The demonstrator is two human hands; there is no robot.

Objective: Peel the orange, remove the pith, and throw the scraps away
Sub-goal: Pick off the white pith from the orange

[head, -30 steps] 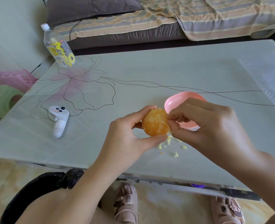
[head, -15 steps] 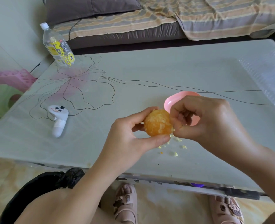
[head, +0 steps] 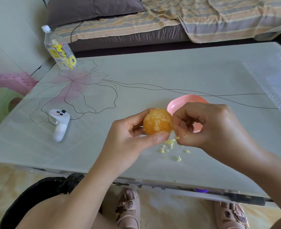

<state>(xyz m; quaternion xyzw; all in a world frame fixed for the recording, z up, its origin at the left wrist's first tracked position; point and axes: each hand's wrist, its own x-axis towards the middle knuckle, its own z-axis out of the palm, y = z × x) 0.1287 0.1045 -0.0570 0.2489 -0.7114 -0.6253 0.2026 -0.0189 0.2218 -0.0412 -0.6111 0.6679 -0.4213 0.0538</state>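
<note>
The left hand [head: 128, 138] holds the peeled orange [head: 158, 121] over the desk [head: 153, 71], close to its near edge, with thumb and fingers curled tight round it. The right hand [head: 210, 126] touches the orange's side, its fingers pinched together on a small pith bit [head: 177, 138]. Pith crumbs [head: 162, 151] lie on the desk below. A pink bowl [head: 177, 104] sits behind.

We find lettering on one thing only, the clear plastic bottle with a white cap [head: 59, 47]. Its yellow-and-white label [head: 65, 57] carries big yellow letters that seem to start with "M" and end in "on", though we cannot read the whole word. The small characters beside them are too blurred for us to read.
</note>
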